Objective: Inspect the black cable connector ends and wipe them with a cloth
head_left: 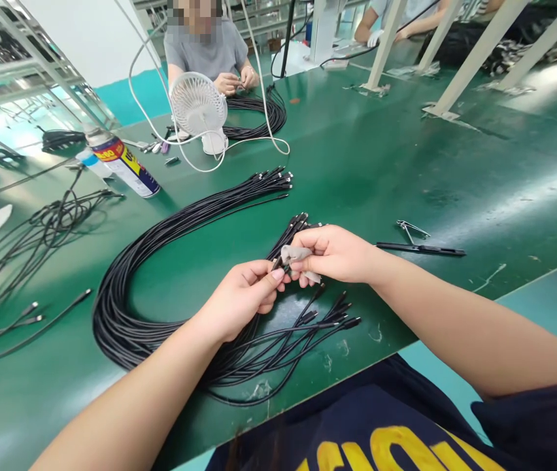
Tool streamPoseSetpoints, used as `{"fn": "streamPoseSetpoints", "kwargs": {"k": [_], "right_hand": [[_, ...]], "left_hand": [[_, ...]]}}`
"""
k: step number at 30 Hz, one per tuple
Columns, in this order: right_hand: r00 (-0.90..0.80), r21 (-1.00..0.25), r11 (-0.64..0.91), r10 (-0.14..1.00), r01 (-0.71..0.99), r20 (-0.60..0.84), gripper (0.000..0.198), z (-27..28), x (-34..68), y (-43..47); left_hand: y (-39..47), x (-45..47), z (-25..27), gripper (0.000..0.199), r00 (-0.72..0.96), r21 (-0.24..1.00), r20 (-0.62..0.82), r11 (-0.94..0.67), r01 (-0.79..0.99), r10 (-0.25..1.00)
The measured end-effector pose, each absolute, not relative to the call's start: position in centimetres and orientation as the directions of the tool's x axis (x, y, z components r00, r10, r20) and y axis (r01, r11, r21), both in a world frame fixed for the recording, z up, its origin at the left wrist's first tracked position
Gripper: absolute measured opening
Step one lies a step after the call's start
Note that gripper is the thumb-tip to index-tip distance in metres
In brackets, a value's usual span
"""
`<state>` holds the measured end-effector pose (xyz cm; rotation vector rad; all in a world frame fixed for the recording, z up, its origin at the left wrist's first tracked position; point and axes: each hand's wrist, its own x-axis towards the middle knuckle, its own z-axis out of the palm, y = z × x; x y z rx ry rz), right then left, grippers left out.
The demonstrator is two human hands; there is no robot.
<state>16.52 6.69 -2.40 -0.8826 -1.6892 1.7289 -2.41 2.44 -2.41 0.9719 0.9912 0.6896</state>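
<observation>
Between the fingertips of my left hand (249, 291) is the connector end of a black cable (278, 263). My right hand (330, 255) pinches a crumpled pale cloth (295, 254) against that connector, and the two hands meet there. Under and around them lies a curved bundle of black cables (116, 288) on the green table. One set of the bundle's connector ends points right at the far side; other ends fan out in front of my hands. The contact between cloth and connector is partly hidden by my fingers.
Right of my hands lie tweezers (412, 230) and a black pen-like tool (420, 249). A spray can (124, 163) and a white fan (200, 108) stand at the back left. Loose cables (28, 255) spread on the left. Across the table a person (210, 52) handles another cable coil (259, 118).
</observation>
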Motion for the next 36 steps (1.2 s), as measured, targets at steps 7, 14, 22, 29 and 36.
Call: {"fn": "streamPoseSetpoints", "kwargs": {"k": [7, 14, 22, 29, 36], "right_hand": [[-0.682, -0.985, -0.170, 0.716, 0.035, -0.148, 0.028, -3.4, 16.6, 7.0], [-0.684, -0.983, -0.183, 0.717, 0.002, -0.135, 0.025, -2.7, 17.0, 6.8], [-0.704, -0.976, -0.196, 0.681, 0.093, -0.204, 0.017, -2.6, 16.8, 6.5], [-0.673, -0.973, -0.226, 0.725, -0.033, -0.145, 0.028, -2.3, 16.8, 6.4], [-0.709, -0.966, -0.251, 0.692, -0.063, -0.134, 0.029, -2.8, 17.1, 6.8]], "left_hand": [[2.4, -2.3, -2.9, 0.037, 0.439, 0.897, -0.377, 0.439, -0.047, 0.816], [2.4, -2.4, -2.8, 0.036, 0.460, 0.889, -0.380, 0.454, -0.057, 0.802], [2.3, -2.3, -2.8, 0.034, 0.526, 0.866, -0.403, 0.498, -0.044, 0.749], [2.3, -2.8, -3.0, 0.032, 0.571, 0.874, -0.363, 0.481, -0.065, 0.737], [2.4, -2.5, -2.7, 0.036, 0.504, 0.909, -0.344, 0.415, -0.032, 0.792]]}}
